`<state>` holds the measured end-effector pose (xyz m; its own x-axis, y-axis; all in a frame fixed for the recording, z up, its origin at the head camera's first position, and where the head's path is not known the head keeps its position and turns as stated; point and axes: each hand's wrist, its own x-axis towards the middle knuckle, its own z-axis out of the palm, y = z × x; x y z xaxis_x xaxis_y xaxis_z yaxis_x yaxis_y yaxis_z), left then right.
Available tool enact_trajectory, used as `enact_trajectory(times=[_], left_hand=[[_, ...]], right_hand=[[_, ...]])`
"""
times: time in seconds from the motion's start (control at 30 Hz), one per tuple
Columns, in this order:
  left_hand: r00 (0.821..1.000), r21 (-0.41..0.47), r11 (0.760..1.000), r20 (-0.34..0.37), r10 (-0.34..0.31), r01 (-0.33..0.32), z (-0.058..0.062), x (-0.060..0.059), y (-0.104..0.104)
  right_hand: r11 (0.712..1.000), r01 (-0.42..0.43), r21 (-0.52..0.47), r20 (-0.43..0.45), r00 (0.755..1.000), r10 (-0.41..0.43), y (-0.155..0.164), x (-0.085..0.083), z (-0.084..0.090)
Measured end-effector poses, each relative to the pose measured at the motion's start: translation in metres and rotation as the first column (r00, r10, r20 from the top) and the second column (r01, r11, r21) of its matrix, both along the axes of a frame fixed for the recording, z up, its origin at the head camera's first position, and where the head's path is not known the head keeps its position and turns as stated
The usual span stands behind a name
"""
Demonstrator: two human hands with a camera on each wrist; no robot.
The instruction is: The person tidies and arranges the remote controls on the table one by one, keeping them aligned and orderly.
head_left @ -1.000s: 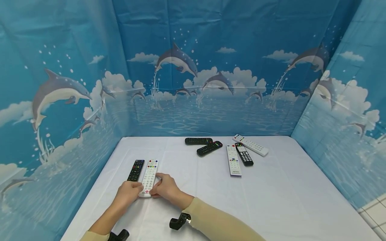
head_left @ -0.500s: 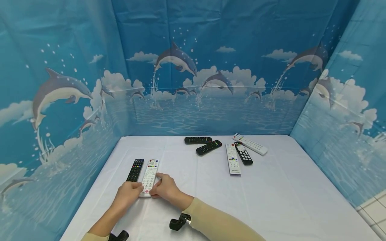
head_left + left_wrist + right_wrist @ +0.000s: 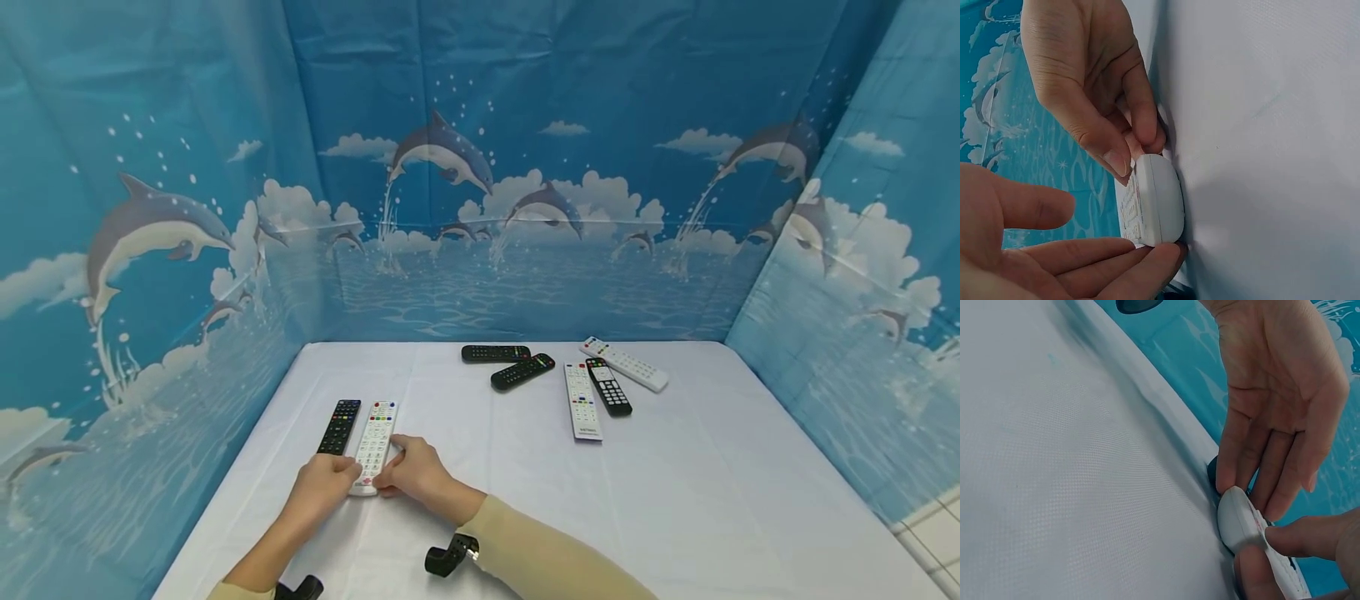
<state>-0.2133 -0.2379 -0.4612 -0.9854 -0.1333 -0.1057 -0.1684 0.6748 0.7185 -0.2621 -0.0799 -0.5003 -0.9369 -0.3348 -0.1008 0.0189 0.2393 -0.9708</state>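
Observation:
A white remote (image 3: 373, 446) lies lengthwise on the white table (image 3: 675, 500) near its left side, right beside a black remote (image 3: 339, 427). Both hands meet at the white remote's near end. My left hand (image 3: 341, 472) has straight fingers (image 3: 1141, 256) laid against the left edge of the white remote (image 3: 1157, 206), thumb apart. My right hand (image 3: 390, 467) pinches that end, thumb (image 3: 1297, 540) on the button face and a finger (image 3: 1254, 575) at the right edge of the white remote (image 3: 1238, 522). A bit of the black remote (image 3: 1212, 472) shows behind the left fingers.
Several more remotes lie toward the back of the table: two black ones (image 3: 495, 353) (image 3: 522, 372) in the middle, then a white one (image 3: 582, 400), a black one (image 3: 608, 386) and a white one (image 3: 624, 362) to the right. Blue dolphin-print sheets (image 3: 525, 208) wall in three sides.

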Motion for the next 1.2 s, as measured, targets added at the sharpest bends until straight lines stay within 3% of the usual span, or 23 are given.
enact_trajectory(times=[0.37, 0.53, 0.77, 0.93, 1.2], left_hand=[[0.989, -0.195, 0.981, -0.144, -0.039, 0.010, 0.009, -0.008, 0.018], [0.974, -0.199, 0.980, -0.219, -0.053, 0.008, 0.016, -0.019, 0.035], [0.950, -0.093, 0.995, -0.307, -0.056, 0.029, 0.028, -0.054, 0.069], [0.951, -0.020, 0.999, -0.306, -0.041, 0.037, 0.032, -0.083, 0.098], [0.948, 0.133, 0.990, -0.318, 0.000, 0.045, 0.014, -0.121, 0.150]], right_hand=[[0.999, 0.038, -0.020, 0.045, 0.998, -0.037, 0.019, -0.016, 0.005], [0.997, 0.071, -0.019, 0.054, 0.996, -0.070, 0.034, -0.028, 0.009], [0.976, 0.192, -0.098, 0.125, 0.976, -0.179, 0.065, -0.054, 0.019], [0.937, 0.292, -0.192, 0.180, 0.949, -0.258, 0.091, -0.072, 0.028], [0.840, 0.451, -0.302, 0.233, 0.889, -0.394, 0.135, -0.087, 0.038]])
